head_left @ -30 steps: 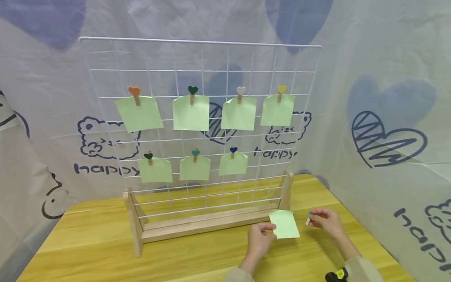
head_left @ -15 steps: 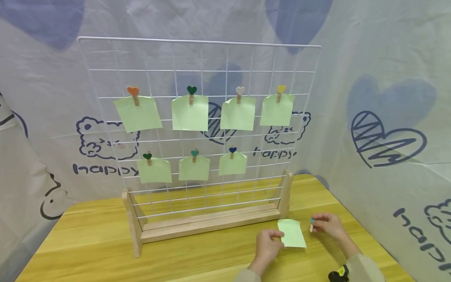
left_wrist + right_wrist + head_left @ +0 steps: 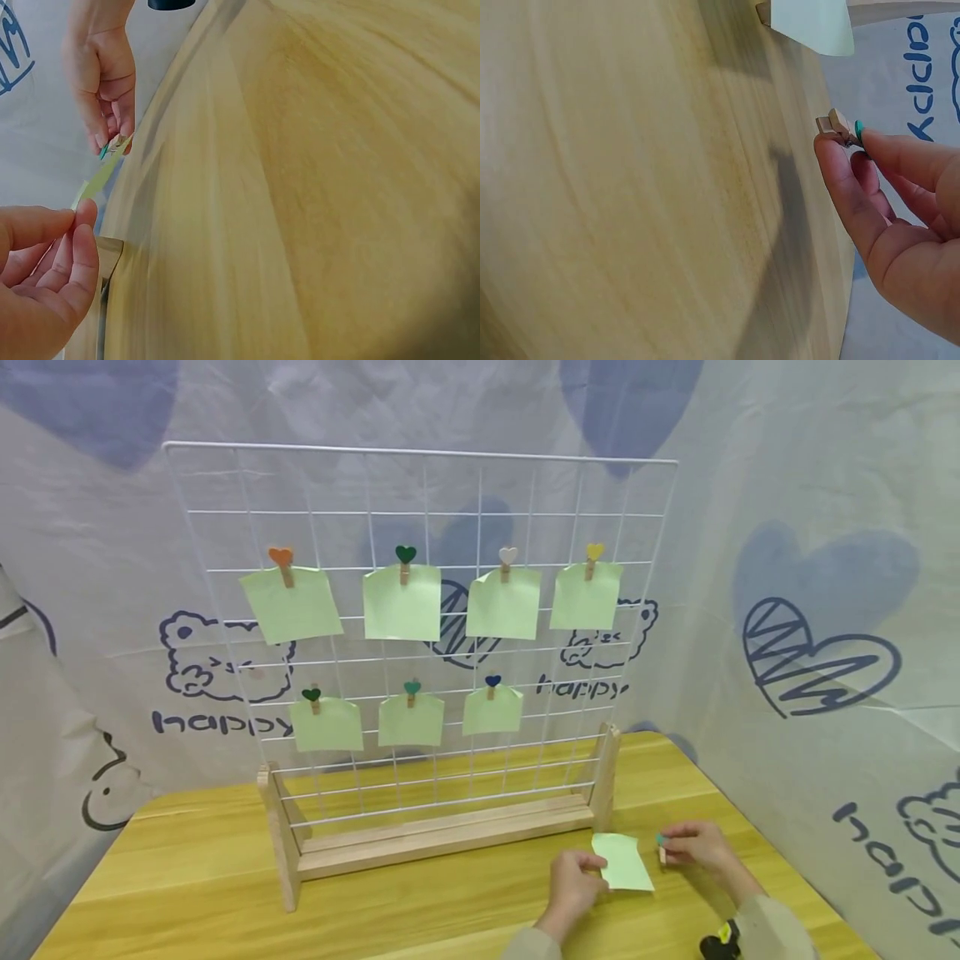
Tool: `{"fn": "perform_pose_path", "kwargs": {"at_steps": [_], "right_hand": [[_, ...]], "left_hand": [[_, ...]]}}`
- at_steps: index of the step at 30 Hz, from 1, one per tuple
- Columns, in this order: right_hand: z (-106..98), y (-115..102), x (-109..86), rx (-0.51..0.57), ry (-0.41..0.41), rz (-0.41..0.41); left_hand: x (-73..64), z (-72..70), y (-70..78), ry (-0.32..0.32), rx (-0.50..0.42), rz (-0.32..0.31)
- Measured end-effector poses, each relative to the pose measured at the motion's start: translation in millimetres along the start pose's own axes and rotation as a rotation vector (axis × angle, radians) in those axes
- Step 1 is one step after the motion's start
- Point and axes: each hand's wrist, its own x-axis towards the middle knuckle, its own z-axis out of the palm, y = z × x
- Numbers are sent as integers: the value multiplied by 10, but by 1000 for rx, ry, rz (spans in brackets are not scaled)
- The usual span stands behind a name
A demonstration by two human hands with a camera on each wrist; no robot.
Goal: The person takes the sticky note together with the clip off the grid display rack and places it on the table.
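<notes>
Between thumb and fingers my left hand pinches the left edge of a pale green sticky note, held above the table in front of the rack's right foot. My right hand is just to the right of the note and pinches a small wooden clothespin with a teal top. In the right wrist view the clothespin sits between thumb and index finger, its jaws pointing away from the palm and apart from the note. The left wrist view shows the note nearly edge-on.
A white wire grid rack stands on a wooden base. Several green notes hang from it by heart-topped clothespins, in an upper row and a lower row. The wood-grain table meets a printed cloth backdrop.
My left hand has carried the note rightward and toward the near edge of the table. My right hand has lowered slightly, still holding the clothespin, which has turned more upright.
</notes>
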Motion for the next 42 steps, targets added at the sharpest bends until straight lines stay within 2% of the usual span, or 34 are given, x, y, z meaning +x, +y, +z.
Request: {"fn": "perform_pose_path", "kwargs": {"at_steps": [11,19,27,34,38,42], "right_hand": [[50,-1,33,-21,-31,-10],[68,39,75,-36,-32,43],[41,110,97,-70,-56,49],[64,153,122,-107,-19,65],[73,144,120,-106,-8,60],[75,125,114,-104,-2,57]], "left_hand": [[24,49,25,-12,71,1],[45,79,2,-19,94,-7],[41,70,-48,-27,69,-10],[42,66,-52,-37,40,-48],[43,51,-50,-22,69,-57],[46,25,-44,-5,98,-40]]}}
